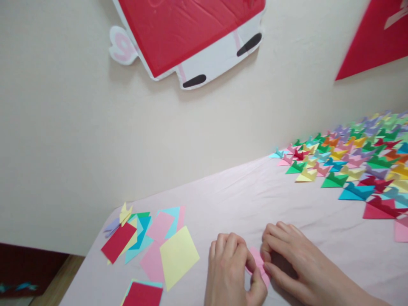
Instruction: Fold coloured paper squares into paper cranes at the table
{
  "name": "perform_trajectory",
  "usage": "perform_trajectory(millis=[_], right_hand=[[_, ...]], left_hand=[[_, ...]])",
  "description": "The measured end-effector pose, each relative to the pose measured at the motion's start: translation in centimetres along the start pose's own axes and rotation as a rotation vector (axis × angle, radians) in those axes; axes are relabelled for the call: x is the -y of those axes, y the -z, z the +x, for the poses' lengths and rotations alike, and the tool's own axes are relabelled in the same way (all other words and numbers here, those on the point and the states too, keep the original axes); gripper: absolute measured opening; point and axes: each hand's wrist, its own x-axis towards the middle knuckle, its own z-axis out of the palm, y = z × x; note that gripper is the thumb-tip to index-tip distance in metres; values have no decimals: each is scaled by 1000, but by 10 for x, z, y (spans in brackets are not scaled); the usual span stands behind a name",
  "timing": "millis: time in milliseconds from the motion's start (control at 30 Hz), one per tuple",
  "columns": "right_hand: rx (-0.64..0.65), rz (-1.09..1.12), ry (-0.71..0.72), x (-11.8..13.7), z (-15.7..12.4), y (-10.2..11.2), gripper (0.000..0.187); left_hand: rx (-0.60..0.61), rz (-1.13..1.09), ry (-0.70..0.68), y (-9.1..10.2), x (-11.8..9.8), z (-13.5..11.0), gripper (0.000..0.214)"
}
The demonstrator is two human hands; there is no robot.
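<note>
A small folded piece of pink paper lies on the cloth-covered table between my two hands. On its left side, the thumb and forefinger of my left hand pinch the paper. My right hand has its fingers curled, with thumb and forefinger closed on the right edge. Parts of the pink paper are hidden behind the fingers, so its exact fold cannot be made out. Closest to my left hand is a flat yellow paper sheet.
Rows of colourful folded paper birds stand at the right. Loose coloured sheets, including a red sheet and another red sheet, lie at the left with a yellow folded piece. A wall with red decorations rises behind the table.
</note>
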Motion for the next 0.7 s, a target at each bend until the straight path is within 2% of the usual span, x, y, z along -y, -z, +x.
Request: perform_trajectory(millis=[600, 700], right_hand=[[-8, 2, 12, -1, 0, 1, 14], [3, 17, 50, -2, -2, 2, 14]], left_hand=[[14, 72, 2, -2, -5, 3, 30], [15, 70, 8, -2, -5, 3, 31]])
